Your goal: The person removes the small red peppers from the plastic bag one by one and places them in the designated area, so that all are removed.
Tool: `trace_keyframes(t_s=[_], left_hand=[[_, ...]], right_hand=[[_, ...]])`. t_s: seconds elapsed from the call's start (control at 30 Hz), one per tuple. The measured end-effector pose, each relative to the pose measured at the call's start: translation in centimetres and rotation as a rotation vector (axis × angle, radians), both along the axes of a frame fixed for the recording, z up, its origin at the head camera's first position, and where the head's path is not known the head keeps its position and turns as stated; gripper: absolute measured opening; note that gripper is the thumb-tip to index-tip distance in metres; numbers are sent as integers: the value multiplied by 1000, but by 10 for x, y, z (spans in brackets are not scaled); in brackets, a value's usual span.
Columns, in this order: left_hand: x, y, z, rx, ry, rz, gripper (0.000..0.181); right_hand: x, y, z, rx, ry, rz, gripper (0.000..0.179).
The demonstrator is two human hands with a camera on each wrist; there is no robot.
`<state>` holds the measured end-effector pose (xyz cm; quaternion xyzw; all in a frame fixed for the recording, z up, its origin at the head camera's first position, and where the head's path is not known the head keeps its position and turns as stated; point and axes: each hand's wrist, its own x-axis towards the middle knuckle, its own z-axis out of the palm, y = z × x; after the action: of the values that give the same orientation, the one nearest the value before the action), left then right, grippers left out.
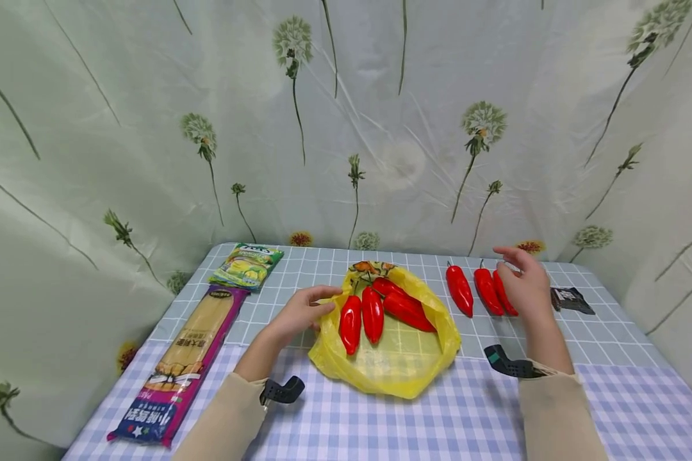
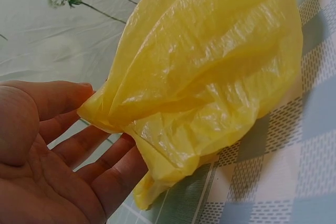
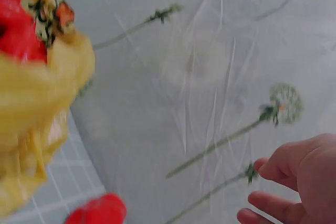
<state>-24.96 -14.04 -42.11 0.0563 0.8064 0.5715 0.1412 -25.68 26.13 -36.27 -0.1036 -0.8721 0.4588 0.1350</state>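
Pinching the edge of the yellow bag between thumb and forefinger, the left hand is letting its other fingers bend loosely beneath the plastic, as we are seeing in the left wrist view. The bag is sitting near the middle, its mouth gaping upward, and four red peppers are lying inside: two side by side at the left, two slanting along the far right side. To the bag's right, three loose peppers are resting on the grey gridded surface. The right hand is hovering by them and partly hiding the rightmost; its fingers are standing apart, partly bent, grasping nothing that we are seeing. Beyond this hand, a small black packet is lying. At the left, we are observing a long noodle package lying aslant, with a green-and-yellow packet resting at its far end. Behind everything, a dandelion-printed curtain is hanging.
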Motion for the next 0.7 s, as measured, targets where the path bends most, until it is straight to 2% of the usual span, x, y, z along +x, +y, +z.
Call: trace_keyframes(t_s=[0.2,0.47,0.7], left_hand=[[0,2,0,1,-5,14,33],[-3,-1,-2,2,10,-13,35],[-2,-1,0,5,2,-2,35]], right_hand=[[6,-23,6,10,38,118,45],[8,-46,3,23,57,250,41],[9,-66,0,45,81,395,37]])
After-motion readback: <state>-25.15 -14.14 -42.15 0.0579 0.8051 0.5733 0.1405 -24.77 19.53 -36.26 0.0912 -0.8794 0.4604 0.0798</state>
